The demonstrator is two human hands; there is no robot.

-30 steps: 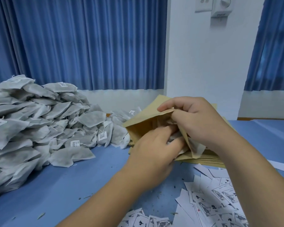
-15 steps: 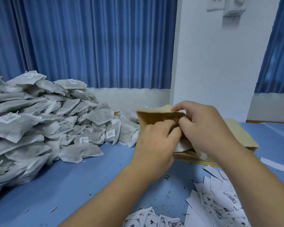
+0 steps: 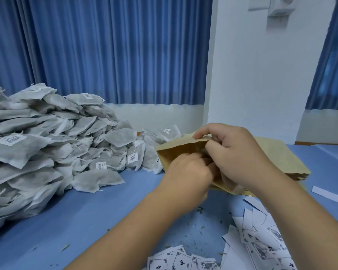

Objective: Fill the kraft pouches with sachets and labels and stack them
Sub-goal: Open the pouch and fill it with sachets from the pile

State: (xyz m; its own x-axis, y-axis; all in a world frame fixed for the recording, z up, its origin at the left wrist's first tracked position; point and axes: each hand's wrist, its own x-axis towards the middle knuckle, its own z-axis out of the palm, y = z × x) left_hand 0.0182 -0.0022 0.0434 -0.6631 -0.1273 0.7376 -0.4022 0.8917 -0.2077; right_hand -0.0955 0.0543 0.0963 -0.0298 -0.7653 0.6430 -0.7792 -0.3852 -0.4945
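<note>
A person packing at a blue worktop (image 3: pixel 105 211) works both hands at the mouth of a kraft pouch (image 3: pixel 174 151), held just above the near left corner of a flat stack of empty pouches (image 3: pixel 281 152). The right hand (image 3: pixel 236 154) pinches the pouch's upper lip between thumb and forefinger, lifting it so the mouth gapes toward the person. The left hand (image 3: pixel 185 178) sits at that opening with fingers curled inward; whether it grips a sachet cannot be told, as the fingertips are hidden between the pouch and the other hand. The pouch appears to lie with its mouth edge running left to right along the stack's near side and its body sloping down under the right hand, so anything going in must travel away from the person, and the left hand is the nearer one to feed it. To the left of the stack, a large heap of grey sachets (image 3: pixel 47 149) with small barcode tags rises in loose layers, its closest pieces touching or nearly touching the stack's left edge. On the near side of the stack, printed paper labels (image 3: pixel 261 240) lie scattered and overlapping, with flecks of dried leaf among them. By this view the filling step is under way, with a label and the stacking judged yet to come for this pouch.
</note>
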